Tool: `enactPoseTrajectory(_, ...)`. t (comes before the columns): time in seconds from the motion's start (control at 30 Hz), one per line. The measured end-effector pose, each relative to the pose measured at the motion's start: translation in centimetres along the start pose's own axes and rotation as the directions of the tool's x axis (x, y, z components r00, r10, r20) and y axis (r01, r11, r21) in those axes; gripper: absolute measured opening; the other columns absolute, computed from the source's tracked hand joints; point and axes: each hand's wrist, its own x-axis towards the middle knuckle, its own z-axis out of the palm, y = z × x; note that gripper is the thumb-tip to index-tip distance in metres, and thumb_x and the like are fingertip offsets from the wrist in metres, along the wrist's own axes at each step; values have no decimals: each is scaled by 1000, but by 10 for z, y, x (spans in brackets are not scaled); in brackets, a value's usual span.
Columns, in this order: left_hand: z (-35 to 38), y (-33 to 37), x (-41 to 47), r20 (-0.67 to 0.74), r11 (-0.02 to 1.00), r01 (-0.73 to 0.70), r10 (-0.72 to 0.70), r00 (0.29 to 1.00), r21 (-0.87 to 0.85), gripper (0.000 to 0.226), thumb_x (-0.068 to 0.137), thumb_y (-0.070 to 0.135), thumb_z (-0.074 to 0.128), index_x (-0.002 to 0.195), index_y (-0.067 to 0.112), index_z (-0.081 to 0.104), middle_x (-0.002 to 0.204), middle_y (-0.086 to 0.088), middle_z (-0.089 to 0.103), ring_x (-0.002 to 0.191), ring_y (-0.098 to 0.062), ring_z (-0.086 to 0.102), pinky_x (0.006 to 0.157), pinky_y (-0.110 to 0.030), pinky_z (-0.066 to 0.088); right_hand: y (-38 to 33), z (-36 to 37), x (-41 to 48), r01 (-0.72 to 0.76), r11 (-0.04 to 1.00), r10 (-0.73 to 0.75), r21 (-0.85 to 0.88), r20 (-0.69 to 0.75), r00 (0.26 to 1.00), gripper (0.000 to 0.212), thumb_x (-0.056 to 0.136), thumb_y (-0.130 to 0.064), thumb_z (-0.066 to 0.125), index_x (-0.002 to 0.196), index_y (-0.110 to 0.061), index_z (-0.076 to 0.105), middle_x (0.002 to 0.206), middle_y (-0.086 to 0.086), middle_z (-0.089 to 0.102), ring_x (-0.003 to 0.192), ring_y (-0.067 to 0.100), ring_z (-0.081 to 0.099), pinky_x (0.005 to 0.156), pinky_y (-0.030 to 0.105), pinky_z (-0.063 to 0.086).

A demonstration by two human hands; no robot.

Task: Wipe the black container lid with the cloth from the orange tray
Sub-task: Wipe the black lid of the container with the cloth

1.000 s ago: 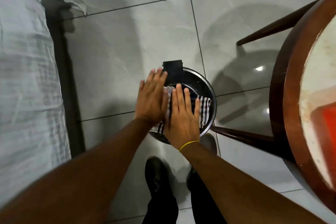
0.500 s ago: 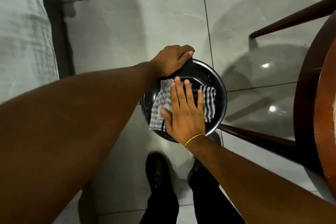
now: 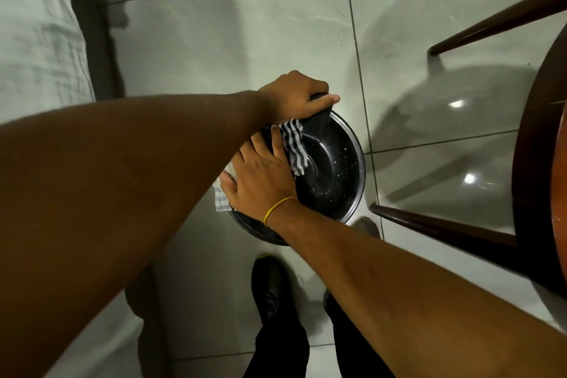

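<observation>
Both hands are busy: the left hand is clamped on the black handle tab, the right hand presses flat on the striped cloth at the black container lid's left side. Held over the tiled floor — one slipped grip and it drops, or the cloth slides off the edge.

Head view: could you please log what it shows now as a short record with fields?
setting: grey tiled floor, seen from above
black container lid: round lid held above the floor, white specks on its bare right part
left hand: left hand gripping the lid's black handle at the far edge
right hand: right hand pressed flat on the cloth, yellow band at the wrist
cloth: striped cloth on the lid's left part, one corner past the rim
nearby: wooden table at right, bedsheet at left
</observation>
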Motion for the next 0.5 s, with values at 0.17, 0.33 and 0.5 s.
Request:
enactPoseTrajectory(0.17, 12, 0, -15, -45, 999, 20, -21, 999, -35, 51, 106, 62, 36, 98, 21, 66, 83, 0, 68, 81, -20, 63, 77, -38, 50, 14, 5, -31, 262, 964, -257, -44, 102, 961, 72, 105, -53, 48, 162, -9, 47, 166, 14, 47, 159, 38, 34, 133, 66, 16)
enactPoseTrajectory(0.33, 20, 1, -26, -121, 998, 14, -22, 992, -62, 49, 108, 56, 38, 98, 19, 67, 82, 1, 68, 79, -19, 61, 76, -38, 50, 32, 8, -64, 542, 838, -523, -64, 188, 831, 79, 107, -53, 45, 172, -10, 32, 180, 12, 30, 168, 37, 21, 134, 64, 8)
enactPoseTrajectory(0.5, 21, 2, -30, -140, 996, 20, -32, 990, -89, 48, 108, 57, 37, 111, 23, 71, 95, 2, 74, 88, -17, 65, 81, -35, 51, 58, 8, -100, 709, 695, -679, -116, 216, 701, 75, 112, -51, 40, 174, -11, 26, 183, 11, 21, 170, 36, 18, 133, 64, 7)
